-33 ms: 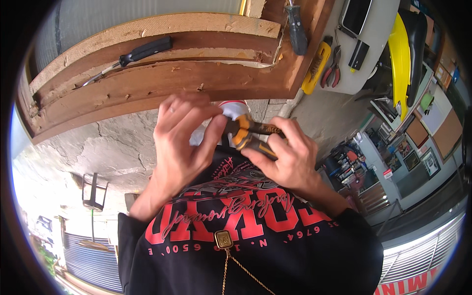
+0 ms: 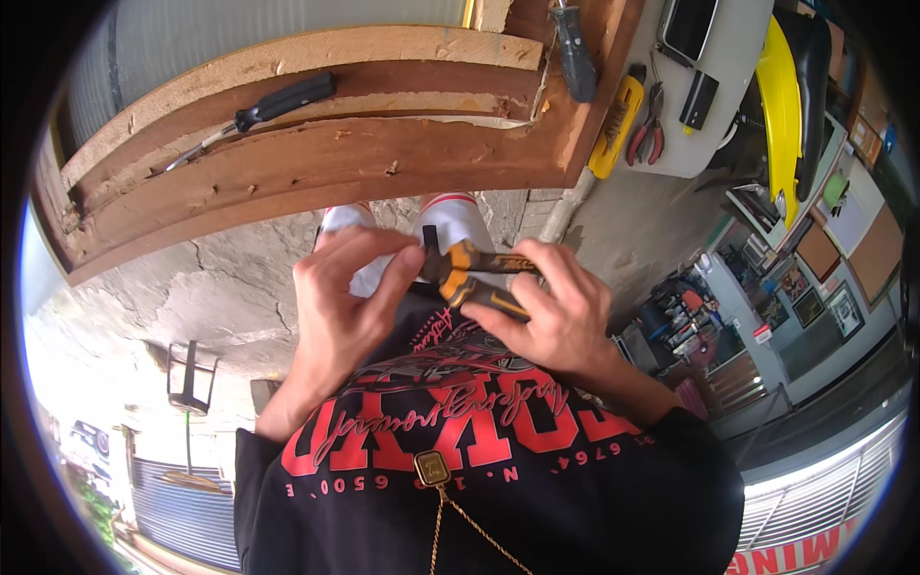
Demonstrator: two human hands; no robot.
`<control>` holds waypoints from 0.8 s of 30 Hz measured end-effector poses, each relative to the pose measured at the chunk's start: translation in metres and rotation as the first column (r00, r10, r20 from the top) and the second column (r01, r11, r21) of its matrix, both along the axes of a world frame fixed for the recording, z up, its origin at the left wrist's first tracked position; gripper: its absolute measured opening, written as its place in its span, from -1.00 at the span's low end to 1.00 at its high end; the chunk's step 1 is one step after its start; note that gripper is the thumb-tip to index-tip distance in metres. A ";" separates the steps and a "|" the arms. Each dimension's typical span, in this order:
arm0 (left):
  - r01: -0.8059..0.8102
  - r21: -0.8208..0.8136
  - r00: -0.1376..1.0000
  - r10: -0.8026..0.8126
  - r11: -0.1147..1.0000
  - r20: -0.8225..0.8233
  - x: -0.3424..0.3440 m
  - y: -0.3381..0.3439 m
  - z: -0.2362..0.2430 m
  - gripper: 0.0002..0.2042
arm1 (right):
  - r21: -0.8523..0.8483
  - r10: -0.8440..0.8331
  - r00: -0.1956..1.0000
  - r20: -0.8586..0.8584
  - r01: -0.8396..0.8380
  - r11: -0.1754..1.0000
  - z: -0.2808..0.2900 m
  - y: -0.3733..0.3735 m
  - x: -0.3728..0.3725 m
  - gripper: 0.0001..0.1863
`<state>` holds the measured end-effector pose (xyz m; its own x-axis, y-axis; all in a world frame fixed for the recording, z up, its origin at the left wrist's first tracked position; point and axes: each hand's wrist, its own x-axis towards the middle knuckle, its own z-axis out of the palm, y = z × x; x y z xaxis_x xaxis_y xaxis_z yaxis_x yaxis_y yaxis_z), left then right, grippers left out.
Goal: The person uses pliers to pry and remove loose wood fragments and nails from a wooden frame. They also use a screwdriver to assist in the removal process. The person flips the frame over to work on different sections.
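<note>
Right hand (image 2: 561, 321) clamped on orange-and-black pliers (image 2: 479, 278) at frame centre, handles toward 3 o'clock for squeezing leverage, left hand (image 2: 340, 302) fingers pinched together at pliers' nose, steadying something too small to identify, below wooden frame (image 2: 316, 163) at 12 o'clock.

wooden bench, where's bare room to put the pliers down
The wooden bench is bare along its front plank, from below the black screwdriver across to the right corner. Its far right end is crowded: a second screwdriver, yellow knife and red pliers. The right hand holds the orange pliers; the left hand touches their tip.
</note>
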<state>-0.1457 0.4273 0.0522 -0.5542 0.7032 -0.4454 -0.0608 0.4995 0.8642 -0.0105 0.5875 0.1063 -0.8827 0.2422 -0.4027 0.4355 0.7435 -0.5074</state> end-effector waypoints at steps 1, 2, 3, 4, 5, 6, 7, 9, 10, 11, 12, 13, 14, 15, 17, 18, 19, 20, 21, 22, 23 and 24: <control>-0.036 -0.074 0.983 0.049 0.997 0.176 0.003 -0.010 0.001 -0.86 | -0.005 0.005 1.000 -0.008 -0.005 1.000 0.000 -0.008 0.007 -0.60; -0.044 -0.095 0.984 0.060 0.995 0.170 0.007 -0.016 -0.005 -0.87 | -0.022 0.012 1.000 -0.009 -0.012 1.000 -0.004 -0.013 0.011 -0.59; -0.051 -0.114 0.984 0.070 0.992 0.164 0.013 -0.020 -0.015 -0.86 | -0.091 -0.009 0.996 0.084 0.017 0.996 -0.004 -0.016 0.013 -0.59; -0.065 -0.130 0.983 0.086 0.989 0.160 0.020 -0.025 -0.029 -0.86 | -0.112 -0.012 0.995 0.100 0.023 0.993 -0.010 -0.018 0.020 -0.59; -0.130 -0.195 0.942 0.182 0.972 0.280 0.027 -0.028 -0.047 -0.86 | -0.126 -0.018 0.993 0.116 0.033 0.991 -0.014 -0.018 0.026 -0.58; -0.184 -0.271 0.878 0.282 0.945 0.387 0.034 -0.030 -0.069 -0.85 | -0.307 -0.155 0.935 0.320 0.257 0.916 -0.013 -0.012 0.026 -0.57; -0.229 -0.354 0.790 0.386 0.907 0.476 0.042 -0.031 -0.093 -0.84 | -0.424 -0.224 0.817 0.531 0.485 0.765 -0.011 0.000 0.025 -0.56; -0.423 -0.304 0.680 0.521 0.854 0.516 0.062 -0.037 -0.149 -0.77 | -0.477 -0.230 0.585 0.778 0.788 0.390 -0.013 0.018 0.032 -0.46; -0.358 -0.278 0.835 0.439 0.891 0.331 0.069 -0.043 -0.182 -0.78 | -0.506 -0.275 0.554 0.786 0.831 0.231 -0.017 0.026 0.032 -0.41; -0.282 -0.265 0.937 0.324 0.922 0.132 0.073 -0.050 -0.206 -0.80 | -0.520 -0.320 0.512 0.797 0.852 0.068 -0.020 0.034 0.030 -0.36; -0.280 -0.261 0.951 0.304 0.924 0.057 0.072 -0.058 -0.213 -0.81 | -0.515 -0.352 0.500 0.791 0.855 0.057 -0.019 0.042 0.015 -0.30; -0.269 -0.248 0.961 0.278 0.931 -0.001 0.072 -0.059 -0.219 -0.82 | -0.526 -0.341 0.500 0.796 0.850 0.019 -0.023 0.053 0.012 -0.32; -0.261 -0.237 0.965 0.254 0.936 -0.062 0.072 -0.061 -0.225 -0.83 | -0.536 -0.326 0.501 0.801 0.844 -0.018 -0.027 0.064 0.009 -0.29; -0.256 -0.231 0.964 0.232 0.939 -0.125 0.073 -0.064 -0.230 -0.84 | -0.551 -0.297 0.510 0.807 0.831 -0.070 -0.032 0.073 0.007 -0.28; -0.239 -0.227 0.951 0.180 0.944 -0.250 0.076 -0.061 -0.228 -0.87 | -0.564 -0.228 0.526 0.820 0.809 -0.163 -0.043 0.088 0.005 -0.26; -0.283 -0.231 0.949 0.237 0.931 -0.209 0.080 -0.064 -0.221 -0.91 | -0.564 -0.185 0.534 0.825 0.801 -0.200 -0.049 0.093 0.002 -0.25; -0.308 -0.225 0.948 0.278 0.924 -0.155 0.079 -0.052 -0.196 -0.92 | -0.555 -0.164 0.531 0.832 0.795 -0.244 -0.050 0.099 0.004 -0.25; -0.342 -0.226 0.940 0.326 0.912 -0.106 0.075 -0.044 -0.167 -0.91 | -0.528 -0.161 0.503 0.849 0.811 -0.253 -0.050 0.102 0.003 -0.23; -0.279 -0.224 0.955 0.245 0.934 -0.169 0.075 -0.040 -0.141 -0.85 | -0.514 -0.140 0.495 0.858 0.815 -0.267 -0.051 0.106 0.002 -0.23; -0.215 -0.227 0.959 0.162 0.950 -0.232 0.076 -0.036 -0.117 -0.77 | -0.500 -0.119 0.487 0.865 0.820 -0.280 -0.051 0.111 0.003 -0.23; -0.167 -0.042 0.944 0.147 0.985 -0.295 0.077 -0.031 -0.097 -0.65 | -0.480 -0.094 0.475 0.875 0.827 -0.292 -0.051 0.116 0.002 -0.23; -0.101 0.063 0.922 0.117 0.993 -0.370 0.075 -0.023 -0.074 -0.67 | -0.473 -0.064 0.477 0.877 0.828 -0.301 -0.051 0.119 0.003 -0.23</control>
<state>-0.0705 0.4045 -0.0222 -0.7489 0.6420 -0.1641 0.2167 0.4714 0.8549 -0.0073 0.7065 0.0555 -0.3391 -0.3995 -0.8517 0.6742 -0.7346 0.0762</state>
